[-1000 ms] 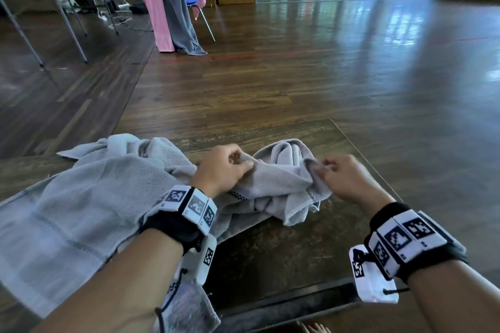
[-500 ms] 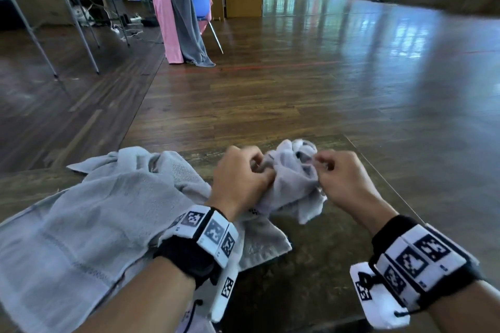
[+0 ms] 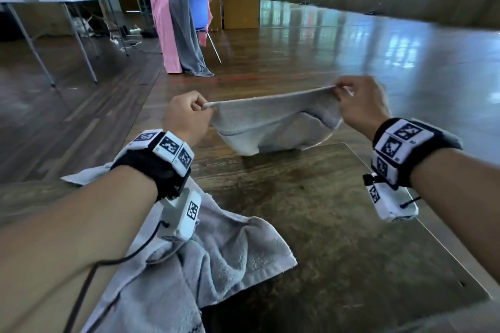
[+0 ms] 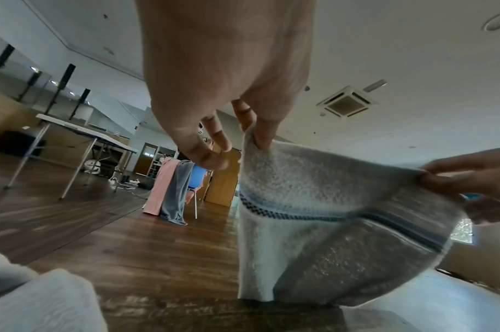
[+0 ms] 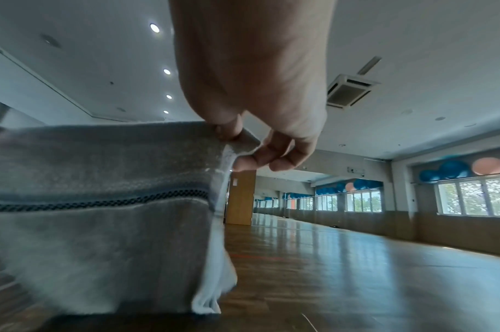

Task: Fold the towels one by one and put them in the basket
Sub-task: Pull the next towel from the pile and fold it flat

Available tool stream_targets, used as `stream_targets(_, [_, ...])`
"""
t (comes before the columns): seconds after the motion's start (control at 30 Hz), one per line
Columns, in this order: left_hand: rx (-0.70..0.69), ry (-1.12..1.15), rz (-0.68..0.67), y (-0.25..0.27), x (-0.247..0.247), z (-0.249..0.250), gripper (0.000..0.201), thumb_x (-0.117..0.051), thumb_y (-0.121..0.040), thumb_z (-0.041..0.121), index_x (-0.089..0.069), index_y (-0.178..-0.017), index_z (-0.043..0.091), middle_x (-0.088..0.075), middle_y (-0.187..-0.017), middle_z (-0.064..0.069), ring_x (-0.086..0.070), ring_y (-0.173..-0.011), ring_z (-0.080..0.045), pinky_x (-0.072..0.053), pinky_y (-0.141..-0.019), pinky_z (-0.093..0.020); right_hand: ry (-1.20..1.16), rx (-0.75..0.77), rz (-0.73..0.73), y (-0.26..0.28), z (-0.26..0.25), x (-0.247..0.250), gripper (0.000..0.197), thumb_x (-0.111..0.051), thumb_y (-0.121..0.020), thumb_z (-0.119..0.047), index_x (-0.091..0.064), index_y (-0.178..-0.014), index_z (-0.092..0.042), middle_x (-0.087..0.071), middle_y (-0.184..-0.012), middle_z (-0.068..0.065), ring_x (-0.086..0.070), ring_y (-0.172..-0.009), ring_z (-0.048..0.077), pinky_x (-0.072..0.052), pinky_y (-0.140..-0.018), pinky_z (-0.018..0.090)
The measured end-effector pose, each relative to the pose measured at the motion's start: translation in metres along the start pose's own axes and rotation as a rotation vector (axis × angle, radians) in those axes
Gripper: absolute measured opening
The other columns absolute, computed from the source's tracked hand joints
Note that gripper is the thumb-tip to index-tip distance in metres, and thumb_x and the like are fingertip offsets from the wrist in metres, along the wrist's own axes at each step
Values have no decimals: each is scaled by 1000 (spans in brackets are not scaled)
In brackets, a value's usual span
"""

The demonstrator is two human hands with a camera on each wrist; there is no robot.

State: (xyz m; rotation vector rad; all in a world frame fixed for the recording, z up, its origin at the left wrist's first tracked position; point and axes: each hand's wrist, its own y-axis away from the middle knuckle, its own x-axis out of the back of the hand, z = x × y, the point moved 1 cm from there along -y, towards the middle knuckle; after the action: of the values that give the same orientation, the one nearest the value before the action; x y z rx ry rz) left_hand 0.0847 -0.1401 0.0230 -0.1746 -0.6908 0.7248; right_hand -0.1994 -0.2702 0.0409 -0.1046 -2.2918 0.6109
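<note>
A: While both hands are holding the grey towel (image 3: pixel 273 121) up in the middle of the head view, which step would you say is under way?

B: I'd judge the spreading-out step, ahead of the first fold. The towel is hanging stretched between the hands above the far edge of the worktop (image 3: pixel 311 224), its lower edge just reaching or brushing the wood; I cannot tell which.

A: And the fingers?

B: The left hand (image 3: pixel 186 119) is pinching the top left corner between thumb and forefinger, the other fingers loosely curled. The right hand (image 3: pixel 362 105) is pinching the top right corner the same way. Both are closed on the cloth.

A: What is the next move calling for?

B: Probably laying it flat on the worktop, or bringing the two corners together to halve it, while keeping the top hem taut so the edges line up. The basket isn't showing in any view, so I can't say where it will go.

A: How is the towel looking?

B: Soft terry, light grey, sagging in the middle. A dark checked woven band (image 4: pixel 285 214) is running across it below the top hem. At the lower left of the head view another grey towel (image 3: pixel 216 257) is lying rumpled, waiting its turn.
</note>
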Motion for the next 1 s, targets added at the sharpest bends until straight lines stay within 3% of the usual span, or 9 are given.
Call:
stream_targets(0.13, [156, 218, -103, 5, -6, -1, 18, -73, -89, 17, -61, -76, 10, -65, -73, -11, -69, -51, -27, -52, -42, -27, 49, -119, 13, 9, 23, 0, 21, -62, -95, -35, -76, -111, -36, -60, -134, 9, -61, -115, 39, -51, -98, 44])
stream_targets(0.2, [245, 399, -186, 6, -13, 5, 21, -70, -91, 12, -55, -78, 8, -63, -86, -17, -73, -61, -36, -61, -54, -37, -25, -172, 17, 6, 33, -3, 19, -65, -95, -30, -77, -110, -32, -65, -130, 9, -67, -107, 38, -55, -96, 46])
stream_targets(0.27, [312, 516, -222, 5, -20, 9, 22, -66, -93, 10, -49, -78, 10, -64, -99, -24, -74, -80, -41, -62, -76, -47, -203, -206, -22, 1, 38, -4, 15, -68, -96, -20, -77, -105, -26, -71, -118, 10, -76, -81, 33, -62, -81, 46])
stream_targets(0.4, [176, 374, -53, 1, -19, 19, 21, -66, -91, 16, -52, -76, 12, -66, -93, -25, -69, -101, -41, -56, -90, -54, -249, -34, -28, -3, 39, -3, 22, -72, -93, -17, -73, -86, -37, -70, -83, -12, -66, -70, 6, -55, -67, 24])
stream_targets(0.47, [97, 280, -29, 7, -17, 17, 17, -66, -89, 20, -56, -79, 10, -69, -87, -22, -70, -92, -38, -59, -84, -48, -218, 39, -41, 5, 41, -2, 17, -70, -94, -21, -74, -91, -37, -64, -75, -20, -57, -64, -5, -43, -59, 17])
stream_targets(0.53, [58, 38, -132, 18, -20, 7, 19, -67, -90, 25, -58, -78, 12, -69, -75, -9, -68, -72, -25, -53, -62, -26, -112, 67, -187, 16, 51, -4, 13, -70, -95, -20, -77, -90, -30, -65, -69, -15, -54, -55, -6, -40, -53, 15])
stream_targets(0.6, [91, -186, -311, 35, -25, -10, 23, -69, -90, 25, -56, -74, 15, -67, -73, -5, -61, -67, -20, -43, -56, -24, 72, 43, -392, 33, 66, -7, 9, -72, -94, -18, -81, -93, -19, -74, -76, 1, -61, -67, 4, -43, -64, 19])
stream_targets(0.7, [127, -302, -494, 59, -26, -32, 25, -71, -90, 23, -56, -72, 15, -64, -74, -7, -56, -67, -19, -40, -61, -29, 170, 30, -456, 61, 85, -5, 9, -74, -90, -16, -81, -95, -14, -77, -89, 8, -67, -88, 22, -41, -76, 24])
stream_targets(1.0, [17, -244, -548, 116, -2, -25, 28, -75, -86, 19, -55, -69, 12, -55, -63, -1, -47, -61, -15, -37, -60, -27, 132, 74, -457, 128, 92, 51, 15, -73, -88, -20, -74, -77, -30, -74, -78, -2, -66, -82, 23, -50, -79, 34])
